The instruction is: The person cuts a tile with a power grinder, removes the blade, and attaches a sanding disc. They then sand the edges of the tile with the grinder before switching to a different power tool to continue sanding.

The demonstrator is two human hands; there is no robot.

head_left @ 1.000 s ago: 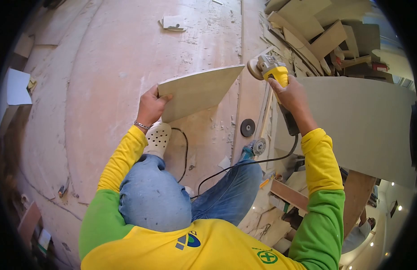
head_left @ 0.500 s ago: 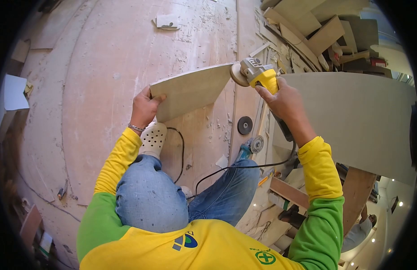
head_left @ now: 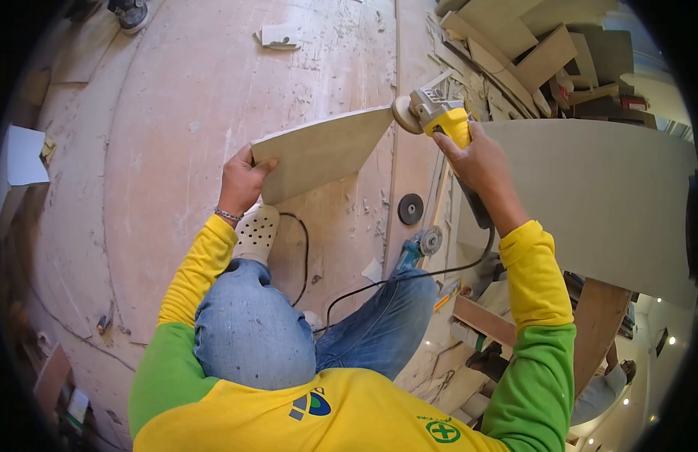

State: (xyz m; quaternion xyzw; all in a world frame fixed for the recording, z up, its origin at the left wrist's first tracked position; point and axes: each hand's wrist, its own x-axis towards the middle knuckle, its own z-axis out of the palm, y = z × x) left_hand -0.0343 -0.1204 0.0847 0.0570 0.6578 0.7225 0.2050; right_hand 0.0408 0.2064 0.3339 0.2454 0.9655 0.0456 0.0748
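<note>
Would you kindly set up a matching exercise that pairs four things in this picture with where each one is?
Things:
1. beige triangular tile piece
2. yellow angle grinder
3. black round disc
4. white perforated clog

Places:
A. on the person's foot, below the left hand
B. lying loose on the dusty floor
C. gripped in the right hand
D. held at its left corner by the left hand

Pairs: 1-D, 2-C, 3-B, 4-A
</note>
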